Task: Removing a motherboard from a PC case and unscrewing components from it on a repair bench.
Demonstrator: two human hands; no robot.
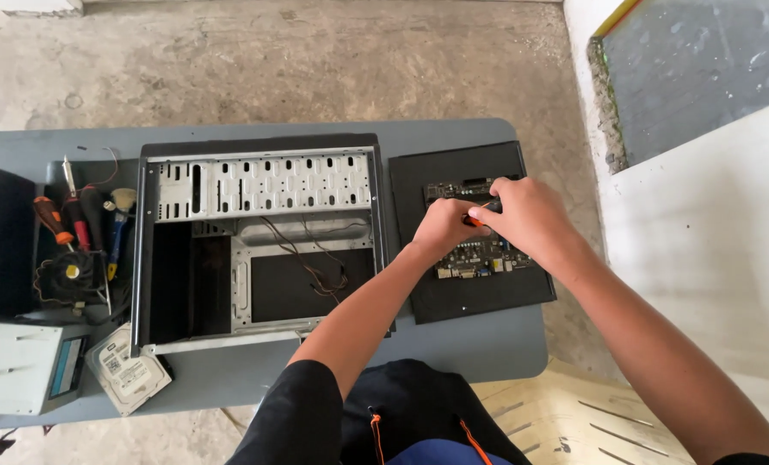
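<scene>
Case (259,241) is gutted, left on bench (453,344). Board (479,250) is out, lying right on black panel (487,293). Left hand (443,226) steadies it, right hand (526,215) is closed round screwdriver (479,215). Board work unfinished, I judge.

Bare forearms, black short sleeves, black garment with orange zip trim

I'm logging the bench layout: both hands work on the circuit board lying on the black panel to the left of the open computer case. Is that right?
Not quite. The head view shows the black panel with the circuit board to the right of the open computer case, not left. The rest holds: left hand and right hand are both on the board.
</scene>
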